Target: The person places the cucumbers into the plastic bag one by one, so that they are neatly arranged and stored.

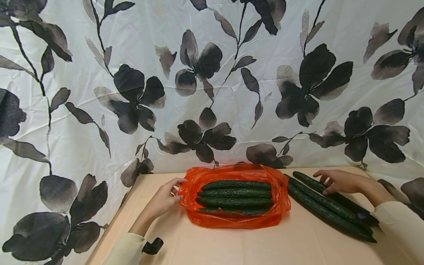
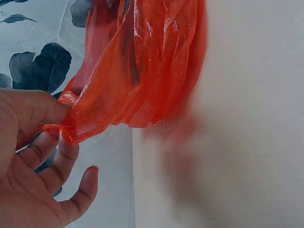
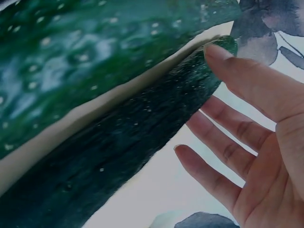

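Observation:
In the head view an orange-red plastic bag (image 1: 238, 222) lies mid-table with its opening facing up. Several dark green cucumbers (image 1: 236, 193) lie side by side inside it. My left hand (image 1: 165, 197) is at the bag's left end; the left wrist view shows thumb and fingers pinching a gathered corner of the plastic (image 2: 78, 130). To the right of the bag, my right hand (image 1: 341, 182) straddles the far end of the outermost loose cucumber (image 3: 156, 109). Its thumb lies on one side, and the index and middle fingertips are partly hidden behind the other.
Beside the held one, more loose cucumbers (image 1: 331, 213) slant from the bag's right edge toward the near right. The beige table (image 1: 212, 246) ends at a white cloth (image 1: 258, 110) with dark flowers. A black wrist device (image 1: 153, 246) is on the left forearm.

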Tool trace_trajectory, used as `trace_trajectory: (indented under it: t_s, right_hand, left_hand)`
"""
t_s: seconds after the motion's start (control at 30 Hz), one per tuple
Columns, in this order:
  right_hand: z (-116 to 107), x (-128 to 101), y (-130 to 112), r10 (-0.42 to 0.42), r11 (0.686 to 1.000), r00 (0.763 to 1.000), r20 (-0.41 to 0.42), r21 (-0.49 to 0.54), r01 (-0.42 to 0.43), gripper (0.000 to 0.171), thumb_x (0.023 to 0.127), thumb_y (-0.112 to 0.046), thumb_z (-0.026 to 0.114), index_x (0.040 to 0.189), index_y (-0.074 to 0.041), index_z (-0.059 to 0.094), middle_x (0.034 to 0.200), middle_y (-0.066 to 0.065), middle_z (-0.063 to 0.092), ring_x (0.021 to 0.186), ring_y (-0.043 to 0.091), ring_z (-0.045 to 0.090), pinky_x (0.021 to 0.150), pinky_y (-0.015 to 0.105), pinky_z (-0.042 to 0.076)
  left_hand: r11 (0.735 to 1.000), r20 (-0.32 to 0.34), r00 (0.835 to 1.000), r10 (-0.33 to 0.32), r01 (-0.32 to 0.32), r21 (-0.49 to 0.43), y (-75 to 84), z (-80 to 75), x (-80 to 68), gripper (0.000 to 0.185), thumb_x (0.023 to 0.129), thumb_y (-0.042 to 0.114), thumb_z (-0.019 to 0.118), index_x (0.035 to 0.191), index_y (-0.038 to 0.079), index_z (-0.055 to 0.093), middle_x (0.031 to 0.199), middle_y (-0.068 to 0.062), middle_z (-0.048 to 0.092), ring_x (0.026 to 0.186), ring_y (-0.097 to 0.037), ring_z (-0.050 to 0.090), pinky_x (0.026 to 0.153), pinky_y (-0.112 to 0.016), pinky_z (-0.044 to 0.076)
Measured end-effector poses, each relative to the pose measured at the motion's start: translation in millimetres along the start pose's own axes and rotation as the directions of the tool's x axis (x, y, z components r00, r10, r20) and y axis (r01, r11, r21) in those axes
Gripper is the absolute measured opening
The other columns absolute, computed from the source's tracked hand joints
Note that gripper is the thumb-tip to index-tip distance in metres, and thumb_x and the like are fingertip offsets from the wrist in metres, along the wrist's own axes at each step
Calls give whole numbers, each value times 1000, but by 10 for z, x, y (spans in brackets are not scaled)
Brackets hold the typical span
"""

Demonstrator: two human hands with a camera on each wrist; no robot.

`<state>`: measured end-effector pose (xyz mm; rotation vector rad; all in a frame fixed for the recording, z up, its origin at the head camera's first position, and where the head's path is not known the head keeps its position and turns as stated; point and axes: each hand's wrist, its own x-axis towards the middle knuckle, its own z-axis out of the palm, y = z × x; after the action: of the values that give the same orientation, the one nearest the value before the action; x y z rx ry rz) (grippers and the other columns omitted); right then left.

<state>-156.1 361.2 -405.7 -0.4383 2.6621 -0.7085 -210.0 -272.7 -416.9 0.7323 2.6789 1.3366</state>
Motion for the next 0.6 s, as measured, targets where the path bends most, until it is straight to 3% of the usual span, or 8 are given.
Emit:
trace_trajectory:
  t_s: [0.2,0.6]
  right_hand:
    - [29,12,62,18,999,1000,17,34,-18,70,87,-15,78,142,10,41,120,27,60,104,44,66,83,53,57]
    - [55,58,121,0,1000,1000,7,-3,0,70,86,-16,79,141,8,42,117,25,61,98,37,67,81,51,57]
  left_hand:
    - [1000,0,1000,-15,15,-7,6,8,-5,55,82,-14,66,133,7,61,108,-10,59,78,-23,56,56,-24,47]
    - [1000,-5,1000,5,-5,10,-12,16,4,55,82,-14,66,132,8,61,108,-9,60,76,-19,56,57,-24,47]
